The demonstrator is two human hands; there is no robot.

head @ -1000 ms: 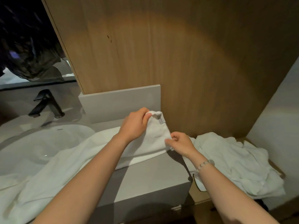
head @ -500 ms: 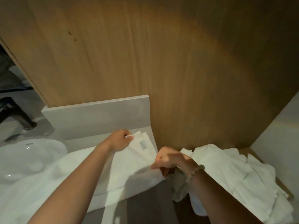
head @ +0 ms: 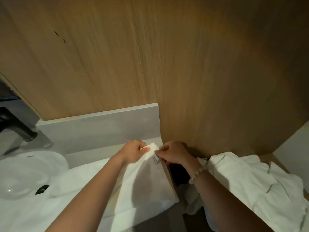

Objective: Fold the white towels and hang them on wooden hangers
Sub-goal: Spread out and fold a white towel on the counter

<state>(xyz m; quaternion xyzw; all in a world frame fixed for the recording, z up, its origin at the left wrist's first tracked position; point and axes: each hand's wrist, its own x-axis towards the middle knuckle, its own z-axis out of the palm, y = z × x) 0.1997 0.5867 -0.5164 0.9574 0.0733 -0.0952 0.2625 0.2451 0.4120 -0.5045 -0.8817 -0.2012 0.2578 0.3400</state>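
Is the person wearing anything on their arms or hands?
Both forearms are bare, with no sleeves in view. The left hand and right hand are ungloved. A bracelet of pale round beads circles the right wrist. No watch shows.

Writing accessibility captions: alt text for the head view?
Left hand and right hand pinch the far corner of a white towel lying on a grey counter, by its tag. A white sink and black tap are at left, a towel heap at right, a wood wall behind.
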